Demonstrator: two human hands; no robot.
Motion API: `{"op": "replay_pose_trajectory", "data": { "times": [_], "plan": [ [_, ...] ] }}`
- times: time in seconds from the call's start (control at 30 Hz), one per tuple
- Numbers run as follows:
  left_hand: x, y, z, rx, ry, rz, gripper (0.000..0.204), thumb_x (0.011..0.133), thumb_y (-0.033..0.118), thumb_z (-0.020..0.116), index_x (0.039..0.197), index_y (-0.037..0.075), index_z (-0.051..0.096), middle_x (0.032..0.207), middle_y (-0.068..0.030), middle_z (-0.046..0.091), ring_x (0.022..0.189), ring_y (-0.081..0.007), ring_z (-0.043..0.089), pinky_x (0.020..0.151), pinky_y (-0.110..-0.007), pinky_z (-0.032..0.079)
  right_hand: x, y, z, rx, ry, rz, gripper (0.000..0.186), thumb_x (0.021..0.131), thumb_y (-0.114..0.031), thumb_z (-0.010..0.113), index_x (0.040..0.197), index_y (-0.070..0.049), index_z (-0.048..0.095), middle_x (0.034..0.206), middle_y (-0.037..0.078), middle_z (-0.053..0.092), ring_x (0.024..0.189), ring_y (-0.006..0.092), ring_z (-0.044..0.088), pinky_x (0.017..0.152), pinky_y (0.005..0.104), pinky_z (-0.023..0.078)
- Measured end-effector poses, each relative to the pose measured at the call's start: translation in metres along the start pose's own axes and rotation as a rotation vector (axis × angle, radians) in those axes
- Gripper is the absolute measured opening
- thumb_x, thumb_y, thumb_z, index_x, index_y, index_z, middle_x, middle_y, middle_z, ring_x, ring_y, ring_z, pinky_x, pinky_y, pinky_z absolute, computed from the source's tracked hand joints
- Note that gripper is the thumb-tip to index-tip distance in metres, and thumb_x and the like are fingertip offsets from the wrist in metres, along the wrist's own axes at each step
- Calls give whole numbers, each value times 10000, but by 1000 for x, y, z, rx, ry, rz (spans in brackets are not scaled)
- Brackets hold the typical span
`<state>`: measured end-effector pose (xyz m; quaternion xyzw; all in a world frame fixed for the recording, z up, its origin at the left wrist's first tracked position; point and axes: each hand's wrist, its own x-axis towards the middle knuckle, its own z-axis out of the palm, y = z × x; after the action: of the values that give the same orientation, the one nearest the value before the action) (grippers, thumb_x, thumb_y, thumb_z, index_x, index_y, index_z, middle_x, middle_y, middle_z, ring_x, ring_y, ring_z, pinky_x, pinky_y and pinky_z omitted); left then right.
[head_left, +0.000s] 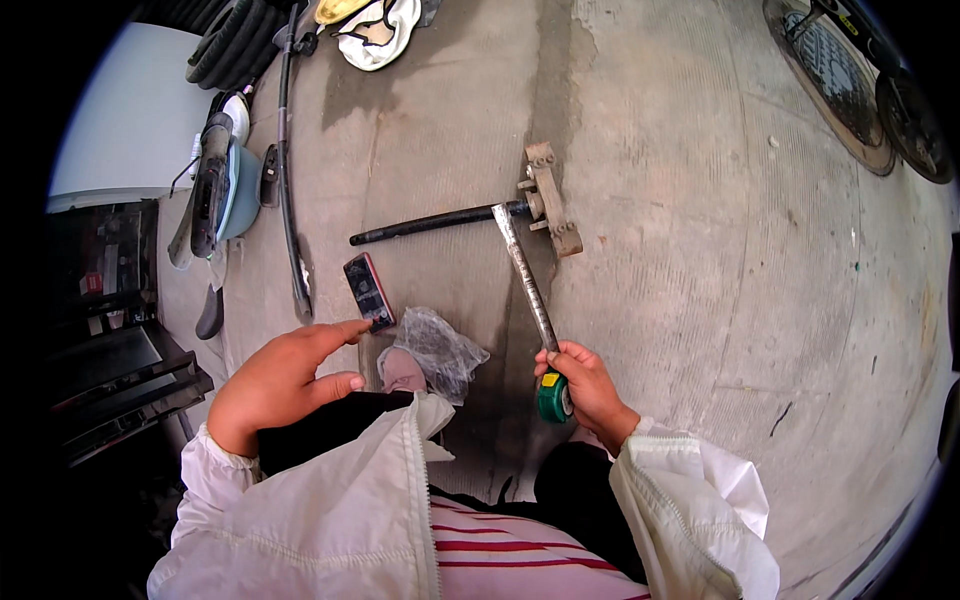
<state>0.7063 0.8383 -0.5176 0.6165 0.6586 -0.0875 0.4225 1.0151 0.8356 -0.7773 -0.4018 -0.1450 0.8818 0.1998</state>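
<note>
Two bare hands share the work above a grey, ridged concrete floor (680,320); the right hand (590,390) is clamped round a green, rounded tape measure with a yellow button (550,403), its thumb and forefinger at the base of a long, silvery, dark-marked strip (525,275) that looks like the extended blade; this strip points away from the body and slightly leftward, its far end over or just beside a long, black, round rod (430,222), close to the rust-brown, bolted metal crosspiece (555,205) at the rod's right end; whether strip and rod touch, I cannot tell; the left hand (285,380) holds nothing, thumb and forefinger apart, the forefinger reaching to the near end of a flat, dark-screened phone with a red edge (370,290); contact there is equally unclear; the phone lies on the floor between the rod and a crumpled, clear plastic bag (440,350); the step in hand, I judge, is steadying the tape at the rod while the left hand attends to the phone; a next move at the phone would call for a light fingertip, one at the rod for laying the strip straight along the metal without buckling it.
</note>
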Motion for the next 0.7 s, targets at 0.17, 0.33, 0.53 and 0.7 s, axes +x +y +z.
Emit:
{"op": "replay_pose_trajectory", "data": {
  "times": [0.17,0.33,0.53,0.7],
  "plan": [
    [-1,-1,1,-11,8,13,579,884,312,681,1365,38,513,1224,-220,623,1122,-401,584,953,-420,468,1,2,-1,-45,26,-24,169,984,-121,524,989,-3,646,851,57,665,752,113,605,703,245,489],
    [-1,0,0,-10,2,8,581,885,314,682,1364,33,513,1220,-224,623,1123,-403,584,954,-420,468,4,7,-3,-113,60,-58,168,987,-135,525,985,-11,639,832,57,664,703,119,617,654,247,501],
    [-3,1,0,-7,3,4,585,884,315,684,1367,34,511,1222,-225,621,1119,-404,587,953,-418,468,5,10,-3,-124,78,-60,169,984,-131,527,989,-10,644,834,55,663,710,115,611,662,244,496],
    [-2,1,0,-9,0,16,588,887,318,681,1370,32,506,1225,-226,620,1118,-404,587,952,-420,470,4,11,-3,-123,85,-59,167,982,-128,529,987,-9,646,840,55,664,721,115,611,674,245,495]
  ]
}}
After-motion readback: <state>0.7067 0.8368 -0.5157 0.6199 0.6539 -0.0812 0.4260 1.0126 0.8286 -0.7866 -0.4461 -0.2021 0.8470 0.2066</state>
